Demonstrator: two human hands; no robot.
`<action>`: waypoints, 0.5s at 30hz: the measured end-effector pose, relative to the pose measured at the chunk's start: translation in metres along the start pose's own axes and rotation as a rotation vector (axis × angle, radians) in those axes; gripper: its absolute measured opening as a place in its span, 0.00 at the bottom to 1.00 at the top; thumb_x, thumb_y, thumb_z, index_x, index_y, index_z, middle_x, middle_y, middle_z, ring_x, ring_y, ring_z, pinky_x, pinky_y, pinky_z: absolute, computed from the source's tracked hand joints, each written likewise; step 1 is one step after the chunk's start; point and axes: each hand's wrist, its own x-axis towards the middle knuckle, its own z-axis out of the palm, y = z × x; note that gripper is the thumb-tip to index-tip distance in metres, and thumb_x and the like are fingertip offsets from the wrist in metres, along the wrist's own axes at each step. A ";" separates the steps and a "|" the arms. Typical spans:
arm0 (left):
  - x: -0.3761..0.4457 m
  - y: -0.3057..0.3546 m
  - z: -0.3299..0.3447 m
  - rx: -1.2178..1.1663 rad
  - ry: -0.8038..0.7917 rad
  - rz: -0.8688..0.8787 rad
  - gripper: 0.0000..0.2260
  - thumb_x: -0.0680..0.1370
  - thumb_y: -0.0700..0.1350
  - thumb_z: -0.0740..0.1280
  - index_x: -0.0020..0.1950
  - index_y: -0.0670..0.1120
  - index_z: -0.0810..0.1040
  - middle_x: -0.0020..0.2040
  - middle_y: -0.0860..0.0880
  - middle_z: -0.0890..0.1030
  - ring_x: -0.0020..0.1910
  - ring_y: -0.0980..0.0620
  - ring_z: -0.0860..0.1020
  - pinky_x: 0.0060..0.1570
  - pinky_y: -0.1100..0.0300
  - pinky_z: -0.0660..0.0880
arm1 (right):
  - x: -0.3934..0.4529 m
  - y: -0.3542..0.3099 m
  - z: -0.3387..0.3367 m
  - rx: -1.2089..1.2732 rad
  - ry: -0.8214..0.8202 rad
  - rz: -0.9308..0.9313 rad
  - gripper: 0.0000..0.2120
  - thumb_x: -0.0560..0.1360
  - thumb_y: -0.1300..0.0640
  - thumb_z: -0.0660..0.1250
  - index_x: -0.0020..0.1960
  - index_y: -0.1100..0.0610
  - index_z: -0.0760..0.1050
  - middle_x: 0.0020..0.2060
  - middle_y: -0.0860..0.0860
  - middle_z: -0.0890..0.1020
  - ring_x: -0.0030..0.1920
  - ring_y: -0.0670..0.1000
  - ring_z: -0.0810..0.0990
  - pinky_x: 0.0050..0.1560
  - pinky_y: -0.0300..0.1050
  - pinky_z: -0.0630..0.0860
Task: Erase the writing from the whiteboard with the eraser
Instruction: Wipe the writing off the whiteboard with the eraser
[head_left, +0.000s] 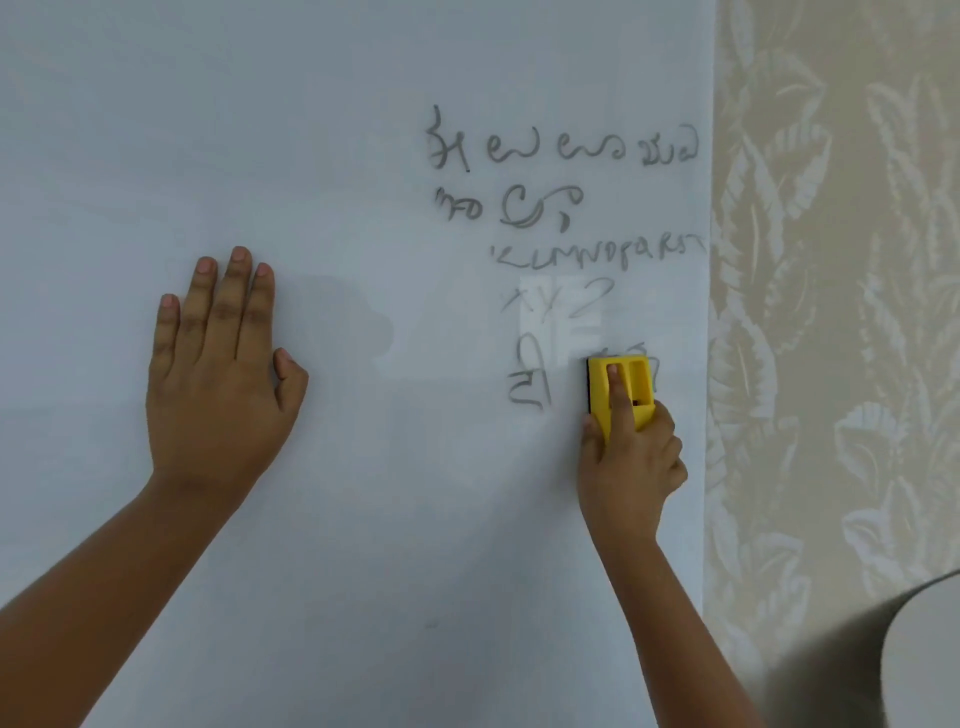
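A white whiteboard fills most of the view. Grey handwriting runs in several lines down its right part, the lower lines fainter. My right hand grips a yellow eraser and presses it on the board over the lowest line, index finger lying along the eraser's top. A few strokes show just left of the eraser. My left hand lies flat on the bare board to the left, fingers together and pointing up, holding nothing.
The board's right edge meets beige wallpaper with a pale leaf pattern. A blurred grey and white rounded object sits in the bottom right corner.
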 end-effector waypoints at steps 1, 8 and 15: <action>0.000 0.000 0.001 -0.006 0.001 0.001 0.25 0.77 0.42 0.54 0.74 0.38 0.60 0.74 0.39 0.61 0.74 0.41 0.58 0.74 0.50 0.47 | 0.008 -0.008 0.000 -0.004 0.006 0.000 0.25 0.77 0.51 0.61 0.72 0.45 0.58 0.66 0.64 0.66 0.56 0.64 0.70 0.58 0.63 0.65; 0.001 0.002 0.001 -0.007 0.015 -0.002 0.25 0.77 0.42 0.55 0.74 0.38 0.60 0.74 0.39 0.62 0.74 0.41 0.59 0.73 0.49 0.47 | -0.030 -0.010 -0.002 -0.001 -0.082 -0.302 0.25 0.72 0.54 0.69 0.68 0.46 0.67 0.60 0.64 0.73 0.49 0.64 0.74 0.54 0.64 0.68; 0.000 0.000 0.003 -0.003 0.038 -0.006 0.24 0.77 0.41 0.55 0.74 0.39 0.61 0.74 0.39 0.63 0.74 0.41 0.59 0.74 0.50 0.47 | 0.008 -0.051 -0.002 0.063 -0.031 -0.156 0.26 0.76 0.52 0.63 0.71 0.43 0.60 0.64 0.64 0.67 0.55 0.63 0.70 0.58 0.63 0.64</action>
